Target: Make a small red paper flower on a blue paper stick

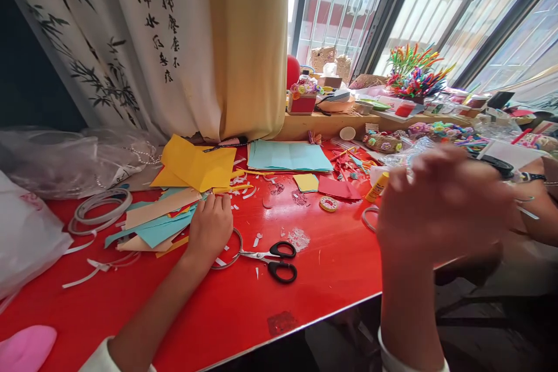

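My left hand (211,224) rests on the red table (335,267) at the right end of a pile of coloured paper strips (163,218), its fingertips at a thin yellow strip; whether it grips anything is hidden. Raised above the table's right side, my right hand (444,209) is blurred by motion, and its fingers cannot be made out. Black-handled scissors (282,260) lie between the hands, their tips at a ring of tape (238,244). A yellow glue stick (377,187) stands just left of my right hand.
Yellow paper (196,165) and light blue sheets (288,157) lie at the back. Tape rolls (100,209) and a plastic bag (26,238) are on the left. Crafts line the windowsill (322,122). Part of another person's arm (540,200) shows at the far right.
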Demonstrator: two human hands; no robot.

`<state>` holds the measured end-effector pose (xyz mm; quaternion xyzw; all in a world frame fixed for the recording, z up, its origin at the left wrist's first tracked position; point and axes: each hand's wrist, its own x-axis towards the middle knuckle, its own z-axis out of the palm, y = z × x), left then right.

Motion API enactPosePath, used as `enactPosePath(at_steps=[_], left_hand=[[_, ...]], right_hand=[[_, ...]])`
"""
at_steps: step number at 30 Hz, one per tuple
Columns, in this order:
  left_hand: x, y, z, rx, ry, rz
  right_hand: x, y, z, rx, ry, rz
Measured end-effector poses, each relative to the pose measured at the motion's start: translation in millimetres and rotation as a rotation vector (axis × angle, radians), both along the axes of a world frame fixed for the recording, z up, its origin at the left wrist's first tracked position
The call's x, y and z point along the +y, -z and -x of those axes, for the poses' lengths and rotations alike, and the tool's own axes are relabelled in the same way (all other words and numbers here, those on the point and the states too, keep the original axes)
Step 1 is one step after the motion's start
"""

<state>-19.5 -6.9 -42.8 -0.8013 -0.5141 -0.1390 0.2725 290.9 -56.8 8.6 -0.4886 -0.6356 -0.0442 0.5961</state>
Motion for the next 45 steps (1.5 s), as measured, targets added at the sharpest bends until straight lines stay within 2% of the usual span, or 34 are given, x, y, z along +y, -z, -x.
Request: enactPosePath(at_steps=[1,2,3,4,6,8,10,12,16,20,26,38,45], left_hand=[[-0.2,0.5,-0.5,0.004,0.004,0.002],[-0.2,0.9,-0.8,0.006,0.006,0.004],[0.0,1.3,-0.8,0.009,0.007,0.006],[0.4,1.6,-0.5,0.012,0.007,0.006],[1.2,2.3,0.3,0.019,0.001,0.002],[1.5,2.9,0.7,0.020,-0.002,-0.009],[1.2,3.4,0.0,0.018,0.000,-0.015],[0.5,3.8,-1.4,0.019,0.003,-0.012],[-0.5,4.4,-3.5,0.020,0.002,0.018],[-0.6,6.0,-2.8,0.015,0.013,0.040],[0.1,6.9,-2.2,0.004,0.041,0.054],[0.7,8.3,-3.0,0.057,0.022,0.046],[0.6,5.2,-2.3,0.029,-0.001,0.069]], right_hand=[[21.0,-13.5,-1.4,0.114,0.015,-0.108],[40.8,-21.6,-4.6,0.163,0.002,-0.125],[58.9,-23.8,-9.4,0.108,-0.025,0.016],[74.8,-20.6,-15.2,0.004,0.002,0.211],[97.7,-1.9,-27.7,-0.226,0.147,0.515],[108.8,23.5,-38.5,-0.295,0.161,0.617],[111.5,45.4,-46.9,-0.338,0.144,0.690],[110.6,59.5,-53.9,-0.370,0.121,0.761],[110.7,70.3,-67.4,-0.397,0.122,0.857],[114.0,71.2,-74.2,-0.412,0.142,0.877],[115.1,69.0,-68.2,-0.413,0.149,0.842],[103.7,55.8,-74.0,-0.428,0.212,0.995],[95.9,55.8,-79.3,-0.468,0.290,1.117]])
